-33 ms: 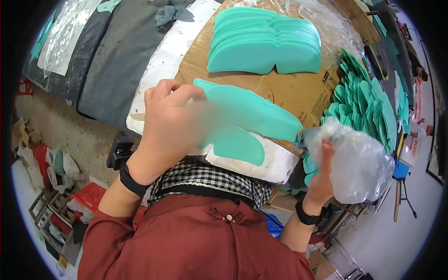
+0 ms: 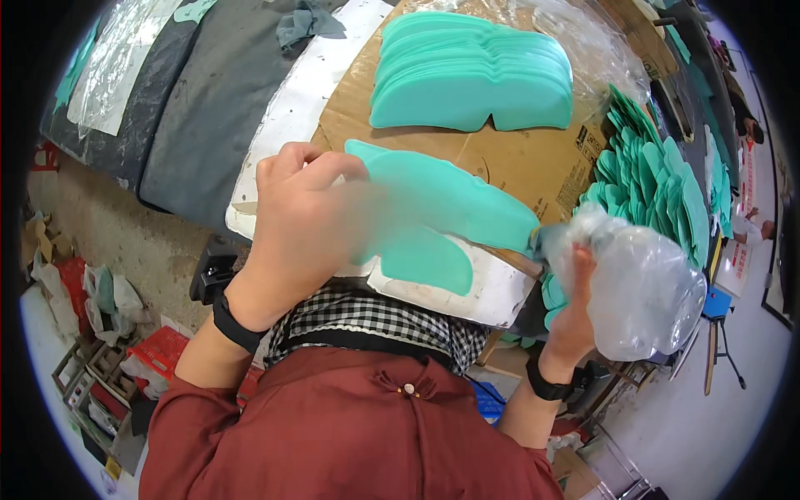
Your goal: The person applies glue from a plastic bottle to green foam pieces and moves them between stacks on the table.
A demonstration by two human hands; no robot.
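My left hand [image 2: 302,212] has its fingers bent over the left end of a teal, thin foam-like sheet piece [image 2: 479,200]; part of this hand is blurred. Below that piece, a rounded teal flap [image 2: 429,262] lies over the white board edge; whether the two are joined is hidden by the hand. My right hand [image 2: 573,312] is closed around a tool wrapped in clear plastic [image 2: 646,287]. Its narrow dark tip meets the right end of the teal piece. The plastic hides what kind of tool it is.
A neat stack of teal pieces [image 2: 471,79] stands on the cardboard [image 2: 533,167] at the far side. Loose teal pieces [image 2: 650,187] heap up at the right. A grey rag [image 2: 308,25] lies on the dark surface [image 2: 221,108] at far left. Red crates [image 2: 158,350] sit on the floor.
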